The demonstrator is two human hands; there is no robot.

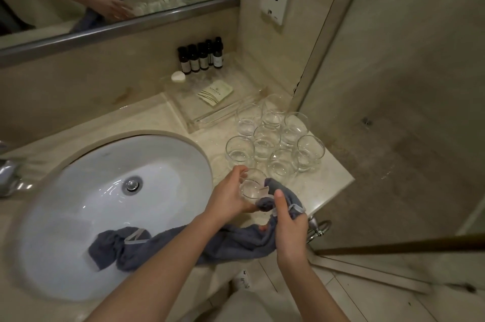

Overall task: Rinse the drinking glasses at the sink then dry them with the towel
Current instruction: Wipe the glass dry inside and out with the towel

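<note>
Drying is under way: the left hand (228,197) grips one drinking glass (250,186) over the counter (325,185) edge, while the right hand (287,227) has its fingers clamped on the grey towel (231,243), pushing a corner into the glass. Seven more glasses (275,138) stand clustered beside the sink (78,216); whether those are dried I cannot tell.

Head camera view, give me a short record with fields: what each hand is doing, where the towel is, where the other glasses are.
left hand: left hand grips a glass over the counter edge
right hand: right hand holds the grey towel against that glass
towel: far end trails into the sink
other glasses: cluster of glasses upright on the counter, right of the sink
behind: dark bottles by the wall
</note>
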